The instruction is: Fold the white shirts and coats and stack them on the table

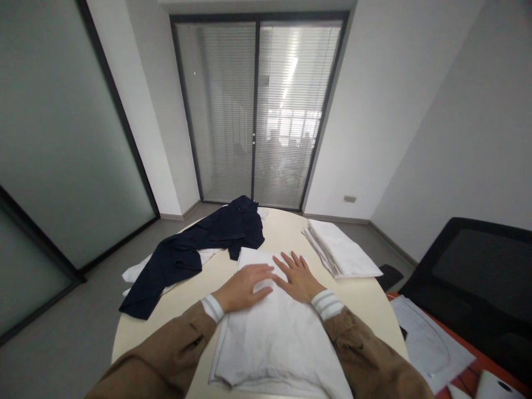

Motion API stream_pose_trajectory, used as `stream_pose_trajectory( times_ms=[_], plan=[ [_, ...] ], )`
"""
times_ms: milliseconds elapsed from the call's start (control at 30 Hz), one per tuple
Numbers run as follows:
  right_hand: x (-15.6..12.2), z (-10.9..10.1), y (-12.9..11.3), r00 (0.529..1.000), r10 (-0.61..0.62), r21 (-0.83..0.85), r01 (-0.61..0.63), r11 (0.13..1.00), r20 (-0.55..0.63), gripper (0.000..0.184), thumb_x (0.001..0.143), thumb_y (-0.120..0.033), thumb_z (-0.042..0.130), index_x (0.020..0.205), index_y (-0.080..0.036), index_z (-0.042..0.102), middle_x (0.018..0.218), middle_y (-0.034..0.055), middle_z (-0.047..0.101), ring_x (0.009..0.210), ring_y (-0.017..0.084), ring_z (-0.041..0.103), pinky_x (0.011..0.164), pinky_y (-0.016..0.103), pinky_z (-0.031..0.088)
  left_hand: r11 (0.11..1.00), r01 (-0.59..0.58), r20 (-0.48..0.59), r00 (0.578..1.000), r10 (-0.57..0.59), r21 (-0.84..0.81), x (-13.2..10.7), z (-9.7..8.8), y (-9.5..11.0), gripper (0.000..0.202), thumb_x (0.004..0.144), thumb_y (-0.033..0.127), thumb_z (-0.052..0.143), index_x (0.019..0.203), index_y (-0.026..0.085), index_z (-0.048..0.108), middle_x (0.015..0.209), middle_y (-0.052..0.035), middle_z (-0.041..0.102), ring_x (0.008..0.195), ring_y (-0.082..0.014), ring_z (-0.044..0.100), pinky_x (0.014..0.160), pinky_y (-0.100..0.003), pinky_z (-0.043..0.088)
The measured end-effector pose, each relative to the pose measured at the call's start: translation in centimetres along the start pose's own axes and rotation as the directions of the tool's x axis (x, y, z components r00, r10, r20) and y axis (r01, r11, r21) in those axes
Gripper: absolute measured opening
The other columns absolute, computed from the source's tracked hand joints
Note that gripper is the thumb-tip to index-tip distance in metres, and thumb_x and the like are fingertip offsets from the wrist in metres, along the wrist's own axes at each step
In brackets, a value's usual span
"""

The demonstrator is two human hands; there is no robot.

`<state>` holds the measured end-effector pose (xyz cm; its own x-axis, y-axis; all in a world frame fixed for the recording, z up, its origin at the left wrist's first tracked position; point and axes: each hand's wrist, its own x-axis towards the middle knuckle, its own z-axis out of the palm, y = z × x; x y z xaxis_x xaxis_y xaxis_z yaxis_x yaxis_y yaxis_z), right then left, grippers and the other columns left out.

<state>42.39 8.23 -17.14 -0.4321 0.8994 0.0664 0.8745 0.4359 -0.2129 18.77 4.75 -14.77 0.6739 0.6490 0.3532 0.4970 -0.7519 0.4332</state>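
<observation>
A folded white cloth (278,346) lies in front of me on the round cream table (189,296), its layered edges showing at the left and near side. My left hand (245,287) rests on the upper part of it, fingers stretched to the right and slightly blurred. Beside it, my right hand (298,277) lies flat on the same cloth with its fingers spread towards the far left. The fingertips of both hands are close together near the cloth's far end. Neither hand grips anything.
A dark navy garment (216,230) lies crumpled at the table's far left, over some white cloth (137,270). On the far right sits a folded white stack (343,249). A black mesh chair (477,282) and papers (428,338) on an orange surface are at the right.
</observation>
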Motion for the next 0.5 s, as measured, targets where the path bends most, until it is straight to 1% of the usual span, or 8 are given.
stream_pose_trajectory(
  times_ms=[33, 67, 100, 167, 267, 333, 433, 500],
  plan=[
    [0.0, 0.0, -0.1, 1.000, -0.001, 0.003, 0.001, 1.000, -0.004, 0.071, 0.093, -0.069, 0.037, 0.155, -0.036, 0.028, 0.163, 0.0055, 0.023, 0.151, 0.037, 0.009, 0.119, 0.059, 0.007, 0.996, 0.062, -0.043, 0.997, -0.059, 0.062, 0.6, 0.2, -0.8, 0.046, 0.099, 0.042, 0.044, 0.141, 0.024, 0.054, 0.151, -0.0102, 0.046, 0.142, -0.0254, 0.039, 0.117, -0.045, 0.029],
    [0.0, 0.0, -0.2, 1.000, 0.001, 0.009, -0.001, 1.000, -0.007, 0.070, 0.093, -0.069, 0.036, 0.155, -0.037, 0.029, 0.163, 0.0043, 0.024, 0.151, 0.037, 0.009, 0.119, 0.058, 0.006, 0.984, 0.127, -0.058, 0.991, -0.121, 0.124, 1.0, 0.4, -1.7, 0.051, 0.099, 0.043, 0.043, 0.146, 0.023, 0.046, 0.156, -0.0114, 0.038, 0.146, -0.0276, 0.031, 0.118, -0.049, 0.025],
    [0.1, 0.0, -0.1, 1.000, 0.014, 0.018, -0.014, 1.000, -0.012, 0.068, 0.094, -0.068, 0.034, 0.154, -0.037, 0.030, 0.163, 0.0032, 0.026, 0.151, 0.036, 0.011, 0.120, 0.057, 0.007, 0.964, 0.196, -0.053, 0.981, -0.189, 0.179, 1.4, 0.7, -2.5, 0.056, 0.099, 0.047, 0.043, 0.149, 0.023, 0.042, 0.158, -0.0130, 0.035, 0.148, -0.0303, 0.027, 0.118, -0.054, 0.022],
    [0.3, 0.1, 0.1, 0.995, 0.096, 0.041, -0.095, 0.995, -0.025, 0.063, 0.098, -0.063, 0.028, 0.153, -0.034, 0.033, 0.162, 0.0031, 0.028, 0.151, 0.033, 0.013, 0.120, 0.055, 0.009, 0.924, 0.281, -0.026, 0.959, -0.284, 0.261, 1.7, 1.4, -3.7, 0.060, 0.099, 0.051, 0.040, 0.150, 0.019, 0.040, 0.158, -0.0168, 0.032, 0.148, -0.0321, 0.024, 0.118, -0.056, 0.020],
    [1.1, 0.5, 0.6, 0.959, 0.281, 0.068, -0.279, 0.958, -0.029, 0.062, 0.100, -0.055, 0.025, 0.154, -0.025, 0.034, 0.163, 0.0083, 0.024, 0.151, 0.033, 0.014, 0.119, 0.055, 0.015, 0.882, 0.320, -0.015, 0.942, -0.336, 0.347, 1.5, 2.5, -4.7, 0.064, 0.099, 0.054, 0.037, 0.151, 0.016, 0.039, 0.158, -0.0202, 0.030, 0.149, -0.0321, 0.022, 0.119, -0.054, 0.018],
    [1.7, 0.8, 1.0, 0.937, 0.347, 0.076, -0.344, 0.936, -0.028, 0.065, 0.099, -0.055, 0.028, 0.154, -0.021, 0.033, 0.163, 0.0125, 0.021, 0.151, 0.035, 0.014, 0.118, 0.055, 0.016, 0.860, 0.350, -0.053, 0.933, -0.357, 0.372, 1.3, 3.0, -4.8, 0.065, 0.099, 0.055, 0.035, 0.151, 0.016, 0.039, 0.159, -0.0203, 0.029, 0.149, -0.0327, 0.021, 0.119, -0.055, 0.018],
    [2.4, 1.0, 1.7, 0.933, 0.356, 0.084, -0.351, 0.933, -0.055, 0.065, 0.098, -0.056, 0.033, 0.152, -0.021, 0.038, 0.162, 0.0148, 0.024, 0.149, 0.036, 0.018, 0.118, 0.053, 0.016, 0.822, 0.428, -0.158, 0.904, -0.398, 0.375, 1.1, 3.1, -5.0, 0.062, 0.099, 0.054, 0.036, 0.149, 0.019, 0.042, 0.160, -0.0181, 0.028, 0.149, -0.0349, 0.020, 0.118, -0.056, 0.018],
    [2.6, 1.2, 2.2, 0.944, 0.321, 0.100, -0.313, 0.944, -0.079, 0.061, 0.098, -0.055, 0.035, 0.149, -0.021, 0.044, 0.160, 0.0136, 0.031, 0.149, 0.033, 0.022, 0.119, 0.050, 0.016, 0.792, 0.490, -0.240, 0.871, -0.429, 0.363, 0.9, 2.9, -5.3, 0.059, 0.098, 0.052, 0.040, 0.146, 0.020, 0.046, 0.159, -0.0174, 0.030, 0.147, -0.0372, 0.025, 0.116, -0.057, 0.020]
  ],
)
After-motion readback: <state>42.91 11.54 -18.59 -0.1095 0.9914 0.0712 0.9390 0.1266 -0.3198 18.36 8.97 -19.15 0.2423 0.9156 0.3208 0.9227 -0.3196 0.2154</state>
